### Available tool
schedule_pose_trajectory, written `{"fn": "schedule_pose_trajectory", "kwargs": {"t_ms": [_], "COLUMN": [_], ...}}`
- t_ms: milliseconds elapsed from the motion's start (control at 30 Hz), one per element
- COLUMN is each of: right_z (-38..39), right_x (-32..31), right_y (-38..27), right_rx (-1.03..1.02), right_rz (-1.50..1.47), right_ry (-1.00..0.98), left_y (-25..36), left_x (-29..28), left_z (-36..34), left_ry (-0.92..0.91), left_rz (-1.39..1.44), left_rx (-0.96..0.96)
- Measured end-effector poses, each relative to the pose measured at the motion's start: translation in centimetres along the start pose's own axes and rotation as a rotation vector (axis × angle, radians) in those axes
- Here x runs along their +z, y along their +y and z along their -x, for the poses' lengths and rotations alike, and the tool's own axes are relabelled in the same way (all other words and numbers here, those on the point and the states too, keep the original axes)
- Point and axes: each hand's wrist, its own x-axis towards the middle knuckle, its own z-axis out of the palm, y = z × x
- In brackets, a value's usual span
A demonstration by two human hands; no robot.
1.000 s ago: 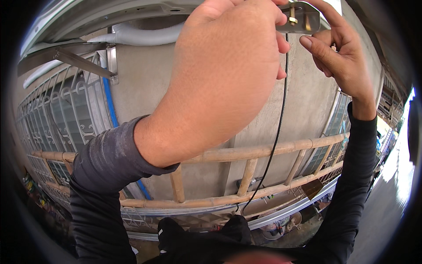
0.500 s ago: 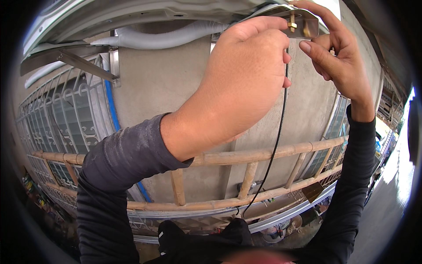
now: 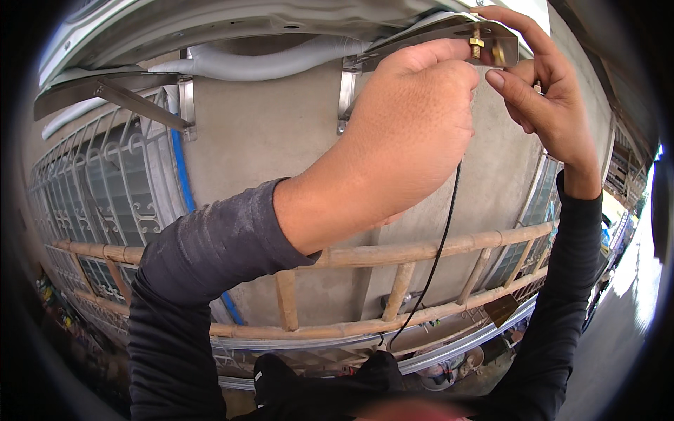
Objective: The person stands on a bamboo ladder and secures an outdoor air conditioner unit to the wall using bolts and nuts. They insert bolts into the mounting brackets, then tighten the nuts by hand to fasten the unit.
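Note:
A brass-coloured bolt [image 3: 477, 32] passes down through the end of a metal bracket [image 3: 507, 46], with a nut [image 3: 477, 43] on its thread. My left hand [image 3: 421, 123] is closed, its index fingertip against the nut; its thumb is hidden. My right hand [image 3: 551, 102] has its index finger stretched over the bracket to the top of the bolt, while its thumb points toward the nut from below. In that hand's curled fingers sits another small bolt [image 3: 538, 87], only its end showing. The bracket's shiny face mirrors the nut.
Above is the metal underside of a large unit [image 3: 281, 28]. A white wrapped pipe [image 3: 274, 57] runs along the wall [image 3: 260, 140]. Below stretches a bamboo ladder [image 3: 421, 254], with a black cable [image 3: 439, 256] hanging past it. A second bracket [image 3: 133, 105] is at left, near window grilles [image 3: 105, 175].
Both hands and the bracket end sit slightly further right and lower in view. My left hand's lower fingers have curled inward, and its wrist has turned a little at the nut.

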Motion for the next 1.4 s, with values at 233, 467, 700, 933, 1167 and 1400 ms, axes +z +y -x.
{"fn": "schedule_pose_trajectory", "kwargs": {"t_ms": [233, 467, 700, 933, 1167, 1400], "right_z": [-0.4, -0.2, 0.1, -0.1, -0.3, 1.3], "right_x": [0.5, 0.3, 0.3, 0.8, 0.4, 2.7], "right_y": [2.6, 1.4, 1.5, 3.0, 1.0, 3.1], "right_rx": [-0.21, -0.087, -0.078, -0.136, -0.103, 0.079], "right_rz": [0.082, -0.032, -0.049, 0.168, 0.054, -0.187], "right_ry": [0.031, 0.031, 0.035, 0.123, 0.009, 0.298], "left_y": [-0.2, -0.3, -0.7, 0.1, 1.5, 0.3], "left_x": [-0.4, -0.6, -0.9, -1.1, -0.4, -3.3], "left_z": [-0.5, -0.6, -0.8, -0.6, -1.2, 2.7], "left_ry": [-0.004, -0.021, -0.055, -0.047, -0.244, -0.06], "left_rz": [-0.044, 0.16, 0.219, 0.254, 0.268, 0.056], "left_rx": [-0.1, -0.031, -0.009, -0.056, -0.003, -0.108]}}
